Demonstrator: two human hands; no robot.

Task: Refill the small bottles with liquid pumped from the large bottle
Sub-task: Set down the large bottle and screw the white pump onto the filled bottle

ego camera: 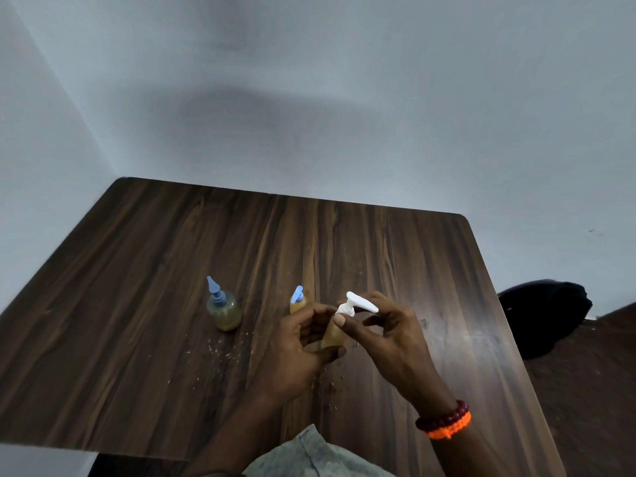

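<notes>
Small bottle (pixel 333 333) with white pump head (pixel 358 303) at surface (pixel 172 270) centre, left hand (pixel 296 342) grip wrapping body, right hand (pixel 389 333) grip pinching pump collar. Twist collar squarely, body upright. Two blue-capped bottles (pixel 223 309) at 10 o'clock.

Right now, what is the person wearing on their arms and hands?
Both forearms are bare, with no sleeves or gloves. The right hand has two bracelets at its wrist: dark red beads and a bright orange braided band. The left hand wears nothing.
</notes>
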